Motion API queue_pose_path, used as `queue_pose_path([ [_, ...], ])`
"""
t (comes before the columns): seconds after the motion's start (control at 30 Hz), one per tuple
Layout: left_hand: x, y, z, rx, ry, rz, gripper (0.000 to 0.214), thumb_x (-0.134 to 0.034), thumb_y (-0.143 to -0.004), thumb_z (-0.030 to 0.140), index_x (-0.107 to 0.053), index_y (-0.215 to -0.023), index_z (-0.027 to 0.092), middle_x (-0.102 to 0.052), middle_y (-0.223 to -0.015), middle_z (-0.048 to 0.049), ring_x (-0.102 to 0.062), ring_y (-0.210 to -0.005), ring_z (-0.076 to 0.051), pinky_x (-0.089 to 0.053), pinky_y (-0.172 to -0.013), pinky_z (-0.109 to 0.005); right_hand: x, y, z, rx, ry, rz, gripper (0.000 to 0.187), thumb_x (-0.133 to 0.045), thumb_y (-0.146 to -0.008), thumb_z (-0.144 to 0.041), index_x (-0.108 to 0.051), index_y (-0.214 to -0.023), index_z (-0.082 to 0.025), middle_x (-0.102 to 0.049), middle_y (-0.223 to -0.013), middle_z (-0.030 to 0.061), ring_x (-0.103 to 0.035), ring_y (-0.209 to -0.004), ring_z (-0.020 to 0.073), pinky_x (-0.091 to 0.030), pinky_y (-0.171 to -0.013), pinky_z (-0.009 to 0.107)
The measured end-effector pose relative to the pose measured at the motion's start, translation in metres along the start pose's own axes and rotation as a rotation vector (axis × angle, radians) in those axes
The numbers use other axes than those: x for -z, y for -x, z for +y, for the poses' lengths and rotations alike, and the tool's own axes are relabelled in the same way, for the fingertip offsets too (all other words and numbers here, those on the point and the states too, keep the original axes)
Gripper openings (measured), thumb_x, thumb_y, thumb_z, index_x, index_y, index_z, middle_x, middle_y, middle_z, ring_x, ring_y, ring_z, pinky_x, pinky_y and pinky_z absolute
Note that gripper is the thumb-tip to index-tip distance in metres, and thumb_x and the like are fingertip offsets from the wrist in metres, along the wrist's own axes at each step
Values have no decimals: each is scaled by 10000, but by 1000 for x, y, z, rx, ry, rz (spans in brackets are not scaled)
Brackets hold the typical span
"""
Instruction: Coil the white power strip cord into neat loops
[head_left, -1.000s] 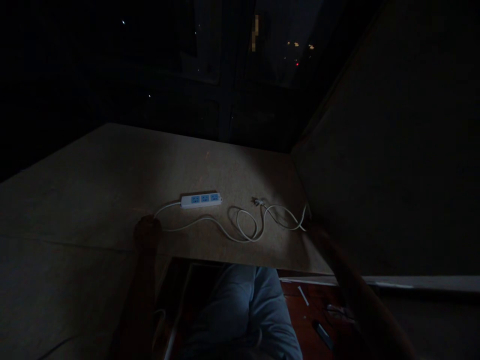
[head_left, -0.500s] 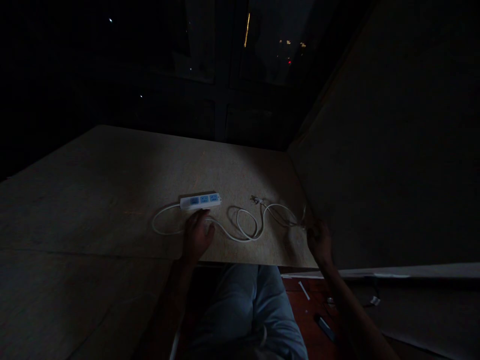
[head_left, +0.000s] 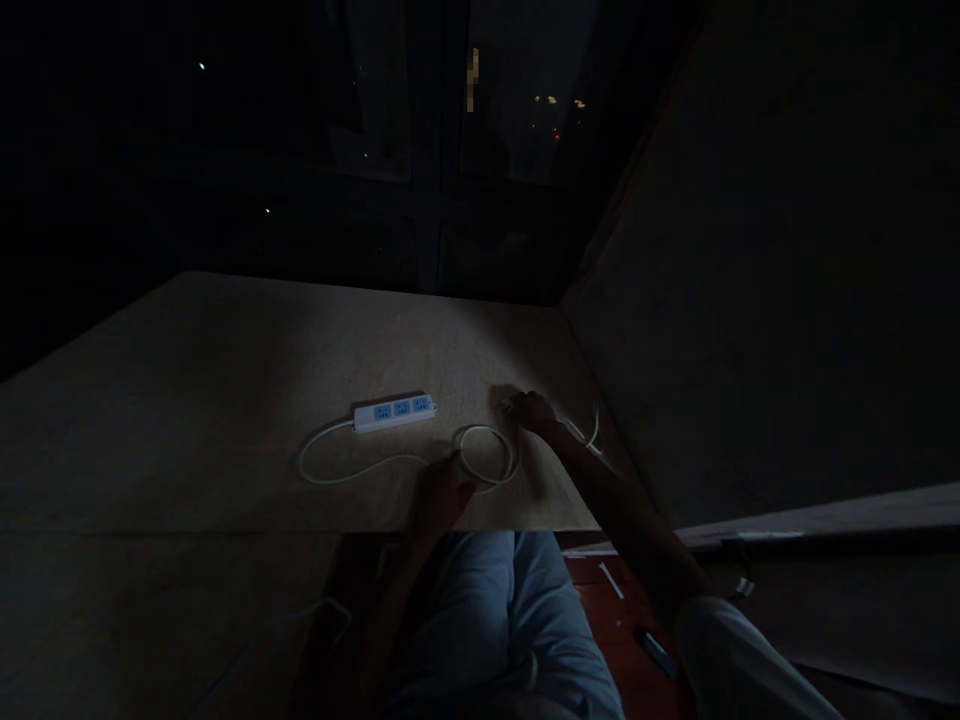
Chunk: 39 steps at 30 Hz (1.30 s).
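A white power strip [head_left: 394,412] with several blue socket faces lies on the table. Its white cord [head_left: 322,480] curves left, then runs right under my left hand [head_left: 442,490] into a loop [head_left: 486,427]. That hand lies over the cord at the loop's left side, thumb and forefinger apart; its other fingers are hard to see in the dimness. Beyond the loop, my right hand [head_left: 534,412] has its fingers closed at the plug [head_left: 506,404], whose prong end shows left of the fingertips. More cord bends behind my right wrist.
The pale tabletop [head_left: 247,350] meets a dark wall [head_left: 750,300] on the right. Dark window panes [head_left: 517,130] stand behind it. My legs [head_left: 487,620] are under the front edge. On the reddish floor lie a white strip [head_left: 611,580] and a dark elongated object [head_left: 656,652].
My right hand has moved left from the table's right edge to the plug and closed on it. My left hand has slid right along the cord, away from the power strip, toward the loop.
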<state>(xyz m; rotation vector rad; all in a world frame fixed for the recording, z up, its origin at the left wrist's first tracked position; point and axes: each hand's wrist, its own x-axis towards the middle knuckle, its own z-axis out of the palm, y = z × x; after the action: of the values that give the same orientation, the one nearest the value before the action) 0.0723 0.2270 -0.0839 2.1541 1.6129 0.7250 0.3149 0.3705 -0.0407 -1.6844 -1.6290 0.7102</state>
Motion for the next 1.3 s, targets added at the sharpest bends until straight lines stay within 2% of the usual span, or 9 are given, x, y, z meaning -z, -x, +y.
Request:
queue_pose_path([
  [0.1,-2,8,-8,-39,44,29,622,-685,-827,460,-510,-1351,173,-686,-985,-104,-646,-966,-257,-456,-915,-383,-3,-8,4,-52,56,-61,293,-741,-776,-226,-528,-594,-140,-551,-627,-20,-562,-717,129,-460,-857,349],
  [0.23,-8,17,-13,-55,104,91,795,-766,-748,447,-432,-1421,187,-670,-964,-73,-633,-933,-247,-460,-910,-391,1,-1,-3,-28,52,-104,305,-800,-662,-146,-520,-542,-148,-465,-515,-55,-505,-618,114,-455,-817,328],
  [0.33,-11,18,-14,-60,106,119,846,-803,-713,412,-417,-1427,175,-670,-994,-84,-632,-937,-249,-455,-926,-400,9,5,-20,56,-24,-106,211,-802,-597,-109,-596,-614,-151,-572,-600,-19,-522,-655,121,-447,-822,301],
  [0.5,-12,16,-13,-30,106,147,886,-781,-744,407,-346,-1474,156,-670,-1056,-111,-646,-922,-247,-476,-875,-379,28,2,-70,206,-278,-51,276,-753,-723,-337,-627,-912,-181,-677,-882,22,-619,-803,157,-508,-781,290],
  [0.63,-10,18,-12,-29,97,169,863,-765,-773,421,-351,-1478,144,-681,-976,-84,-644,-868,-237,-473,-845,-368,59,0,-125,366,-853,98,360,-785,-743,-407,-553,-937,-211,-676,-896,15,-676,-799,170,-561,-772,332],
  [0.83,-10,21,-10,-68,-42,163,465,-714,-826,434,-635,-1205,176,-698,-1002,-97,-630,-976,-270,-429,-932,-413,126,16,-175,427,-1207,261,209,-747,-804,-249,-591,-934,-197,-694,-1046,32,-668,-1067,190,-527,-996,390],
  [0.97,-10,21,-9,-38,-91,192,439,-696,-835,447,-663,-1159,153,-702,-1026,-119,-627,-998,-285,-428,-929,-415,160,33,-163,296,-1338,249,115,-662,-836,-137,-633,-939,-177,-698,-995,23,-679,-985,136,-557,-954,301],
  [1.1,-7,20,-7,20,-94,198,388,-699,-823,435,-690,-1080,145,-712,-1000,-129,-638,-991,-288,-425,-929,-410,176,55,-133,79,-1469,110,172,-514,-880,-75,-641,-943,-171,-664,-822,7,-622,-669,63,-564,-629,149],
  [1.3,-4,18,5,127,-75,191,320,-675,-801,386,-678,-995,132,-703,-998,-135,-634,-998,-306,-439,-909,-414,149,93,-71,-297,-1357,-97,31,-582,-823,-144,-599,-848,-151,-549,-649,-15,-377,-431,38,-401,-390,131],
])
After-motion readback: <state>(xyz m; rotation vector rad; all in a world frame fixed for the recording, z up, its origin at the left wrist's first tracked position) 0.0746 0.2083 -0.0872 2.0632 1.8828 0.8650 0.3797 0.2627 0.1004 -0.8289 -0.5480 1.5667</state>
